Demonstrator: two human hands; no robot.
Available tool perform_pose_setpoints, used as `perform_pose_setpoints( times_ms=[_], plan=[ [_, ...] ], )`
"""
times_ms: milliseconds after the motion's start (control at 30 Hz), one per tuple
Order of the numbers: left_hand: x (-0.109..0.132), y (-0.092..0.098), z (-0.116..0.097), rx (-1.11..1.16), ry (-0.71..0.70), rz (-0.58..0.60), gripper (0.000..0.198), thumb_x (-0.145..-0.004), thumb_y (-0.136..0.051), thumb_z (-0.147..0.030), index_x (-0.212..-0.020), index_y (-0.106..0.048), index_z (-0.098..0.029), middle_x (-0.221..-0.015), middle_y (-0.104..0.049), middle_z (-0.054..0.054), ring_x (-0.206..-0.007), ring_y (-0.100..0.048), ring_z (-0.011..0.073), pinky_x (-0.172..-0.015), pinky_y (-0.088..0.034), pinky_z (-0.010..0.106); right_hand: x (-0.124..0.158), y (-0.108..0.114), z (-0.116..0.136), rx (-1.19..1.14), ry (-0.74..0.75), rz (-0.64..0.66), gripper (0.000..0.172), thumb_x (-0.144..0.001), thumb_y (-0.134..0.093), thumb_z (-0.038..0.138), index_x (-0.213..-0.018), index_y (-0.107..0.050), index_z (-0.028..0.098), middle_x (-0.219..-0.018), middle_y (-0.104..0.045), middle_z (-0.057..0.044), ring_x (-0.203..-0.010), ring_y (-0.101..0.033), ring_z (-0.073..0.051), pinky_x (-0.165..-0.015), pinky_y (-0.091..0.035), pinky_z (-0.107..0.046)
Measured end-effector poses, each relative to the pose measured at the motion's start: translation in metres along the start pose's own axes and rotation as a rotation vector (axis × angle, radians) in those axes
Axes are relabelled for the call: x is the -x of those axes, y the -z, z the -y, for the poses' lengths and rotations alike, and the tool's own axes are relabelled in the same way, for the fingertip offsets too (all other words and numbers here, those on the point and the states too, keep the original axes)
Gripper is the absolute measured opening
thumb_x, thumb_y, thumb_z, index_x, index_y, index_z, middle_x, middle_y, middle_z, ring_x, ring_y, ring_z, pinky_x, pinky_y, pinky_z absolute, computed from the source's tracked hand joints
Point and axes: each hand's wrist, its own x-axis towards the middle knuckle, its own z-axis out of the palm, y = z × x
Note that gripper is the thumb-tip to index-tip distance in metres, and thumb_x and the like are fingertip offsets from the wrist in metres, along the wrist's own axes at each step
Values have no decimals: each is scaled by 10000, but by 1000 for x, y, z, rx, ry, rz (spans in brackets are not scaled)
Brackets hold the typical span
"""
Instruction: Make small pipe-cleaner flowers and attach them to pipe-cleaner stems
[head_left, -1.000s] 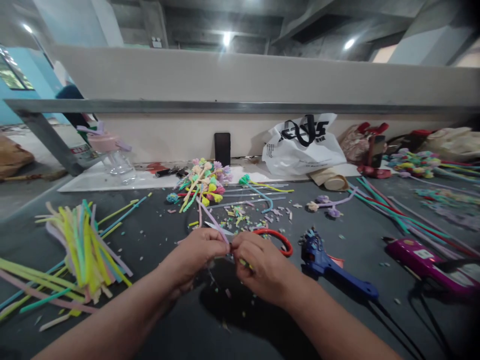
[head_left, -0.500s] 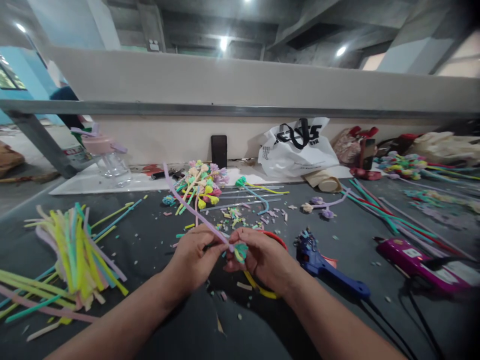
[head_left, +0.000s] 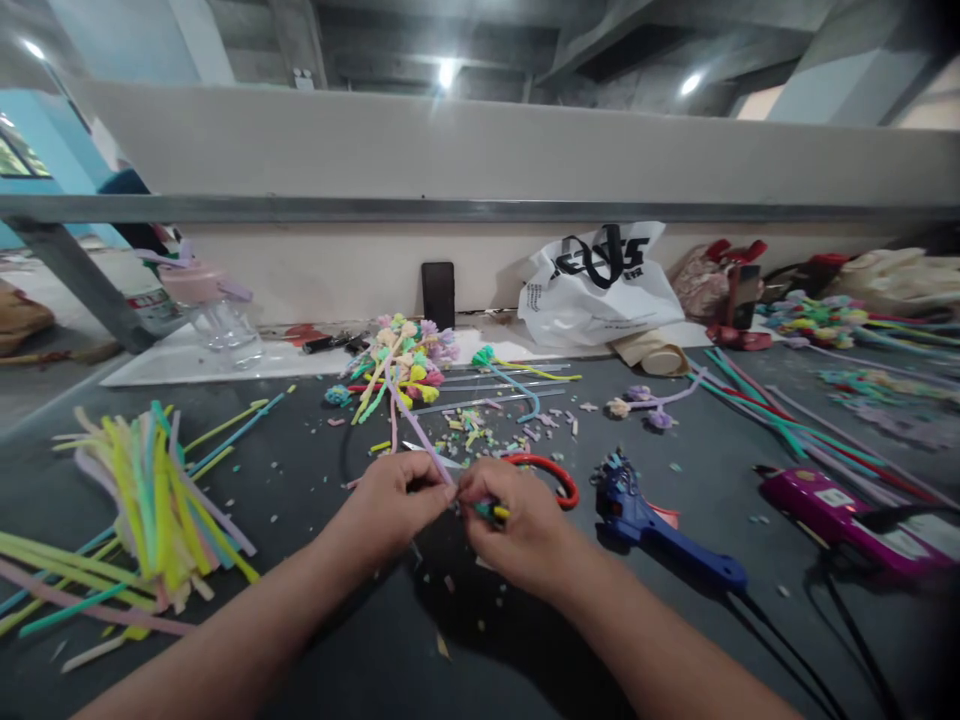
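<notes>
My left hand (head_left: pixel 394 505) pinches a long lilac pipe cleaner (head_left: pixel 409 420) that runs up and away from my fingers. Right beside it, my right hand (head_left: pixel 510 525) is closed on a small green and yellow pipe-cleaner flower (head_left: pixel 491 511) at the lilac stem's near end. Both hands meet low over the dark table (head_left: pixel 315 480). Red-handled scissors (head_left: pixel 551 472) lie just behind my right hand. A heap of finished pipe-cleaner flowers (head_left: pixel 397 365) lies further back.
A bundle of yellow, green and lilac pipe cleaners (head_left: pixel 150 500) lies at the left. A blue glue gun (head_left: pixel 652 525) and a purple glue gun (head_left: pixel 840 515) lie at the right, cables trailing. A white bag (head_left: pixel 600 285), a phone (head_left: pixel 438 295) and a clear bottle (head_left: pixel 214 310) stand along the back wall.
My hands dropped back toward the table and closed together. The lilac stem, raised half a second ago, now lies lower, and the green flower is tucked into my right fingers.
</notes>
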Motion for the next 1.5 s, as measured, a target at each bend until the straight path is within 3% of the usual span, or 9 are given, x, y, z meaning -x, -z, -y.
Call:
perform_pose_setpoints(
  times_ms=[100,200,467,600,700,900,1100,1300,1500],
  plan=[
    [-2,4,0,294,246,170,132,-610,-597,-253,-578,-547,-135,-464,-446,-53,-422,-370,67,-426,-268,191,4,4,0,160,277,180,188,-706,-420,24,-670,-472,201,-771,-568,-49,-736,-485,-172,-659,-382,-303],
    [-2,6,3,383,305,225,137,-587,-612,-246,-573,-531,-136,-430,-389,-78,-384,-305,49,-403,-220,182,5,6,2,112,237,208,170,-733,-428,44,-714,-492,200,-792,-563,-49,-756,-485,-177,-691,-380,-320],
    [1,1,2,-211,-339,-142,129,-728,-543,-156,-624,-618,-141,-659,-617,39,-649,-561,153,-620,-435,267,-5,2,-3,-1078,-581,87,173,-778,-545,334,-818,-520,167,-716,-564,-17,-654,-549,-140,-633,-463,-303],
    [2,-1,9,-346,-590,-178,160,-768,-521,-135,-648,-626,-151,-661,-639,50,-699,-577,167,-671,-449,287,-5,-3,-2,-1187,-677,156,115,-666,-618,200,-694,-511,171,-607,-551,24,-566,-536,-113,-603,-477,-289],
    [1,-3,12,-351,-569,-197,151,-755,-533,-147,-623,-608,-151,-629,-623,40,-656,-560,155,-640,-440,275,-5,-5,0,-1042,-697,99,119,-616,-587,154,-652,-477,182,-556,-547,40,-512,-530,-108,-529,-435,-240],
    [-2,-3,6,-124,-92,-75,127,-664,-548,-210,-553,-541,-149,-538,-513,-16,-543,-459,115,-517,-352,222,-1,-3,-3,-44,-163,-8,110,-637,-504,91,-625,-487,200,-586,-507,34,-546,-432,-107,-513,-313,-230],
    [-2,3,3,347,309,197,204,-594,-592,-322,-562,-470,-161,-439,-304,-93,-407,-205,48,-414,-152,191,5,4,-6,262,302,162,178,-734,-410,50,-677,-493,198,-720,-545,-45,-716,-477,-174,-645,-361,-298],
    [1,3,-2,41,-14,34,171,-666,-555,-278,-560,-498,-155,-526,-449,-34,-517,-406,101,-502,-298,216,0,3,2,-450,-285,56,77,-752,-538,206,-827,-519,202,-723,-564,-2,-654,-534,-146,-605,-405,-277],
    [4,-2,2,-299,-365,-91,150,-755,-510,-176,-608,-536,-163,-626,-557,4,-622,-494,134,-609,-370,254,-6,-1,7,-1166,-695,52,153,-631,-638,188,-635,-486,173,-594,-555,32,-540,-533,-98,-578,-463,-260]
  ],
)
